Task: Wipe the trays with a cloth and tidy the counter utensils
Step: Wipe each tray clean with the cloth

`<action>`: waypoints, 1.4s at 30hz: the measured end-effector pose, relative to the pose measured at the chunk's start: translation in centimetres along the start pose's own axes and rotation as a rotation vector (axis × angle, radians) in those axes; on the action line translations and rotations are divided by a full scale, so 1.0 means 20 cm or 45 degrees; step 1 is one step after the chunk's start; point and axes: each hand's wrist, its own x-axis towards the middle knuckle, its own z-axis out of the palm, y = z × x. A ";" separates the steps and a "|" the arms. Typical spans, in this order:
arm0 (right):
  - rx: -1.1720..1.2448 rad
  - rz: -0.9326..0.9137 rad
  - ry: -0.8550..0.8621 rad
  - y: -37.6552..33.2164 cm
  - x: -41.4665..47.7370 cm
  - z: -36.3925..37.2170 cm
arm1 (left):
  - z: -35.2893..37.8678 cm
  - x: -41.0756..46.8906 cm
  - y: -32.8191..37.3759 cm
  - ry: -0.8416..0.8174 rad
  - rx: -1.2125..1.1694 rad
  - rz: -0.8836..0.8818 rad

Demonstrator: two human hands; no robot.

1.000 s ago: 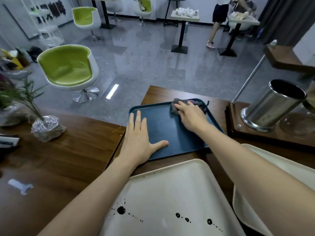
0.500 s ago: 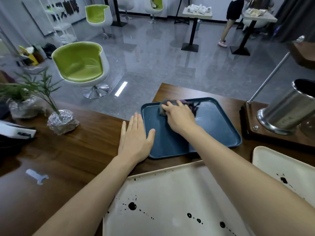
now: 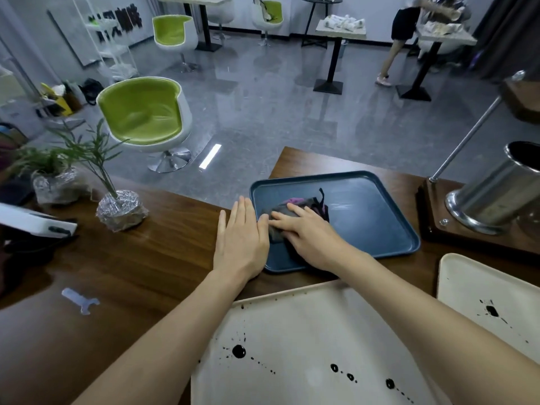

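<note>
The right hand [image 3: 306, 232] presses flat, fingers straight, on the dark cloth [image 3: 280, 226] in the blue tray [image 3: 368, 214]; the left hand [image 3: 241, 241] lies open, palm down, against the tray's left rim.

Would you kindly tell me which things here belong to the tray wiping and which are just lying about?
In the job: cloth under the right hand; blue tray, left hand flat at its rim; near cream tray and right cream tray, both black-spotted; steel utensil holder.
Lying about: foil-wrapped plant; small white clip; green chair.
</note>
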 end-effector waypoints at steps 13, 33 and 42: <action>-0.256 0.207 0.051 -0.02 0.33 0.06 | 0.02 0.02 -0.02 0.008 0.177 0.061; 0.077 0.437 0.173 0.57 -0.07 -0.26 | 0.02 0.02 -0.01 0.009 0.190 0.048; 0.334 0.550 0.129 0.39 -0.47 -0.26 | 0.02 0.02 -0.01 -0.001 0.197 0.039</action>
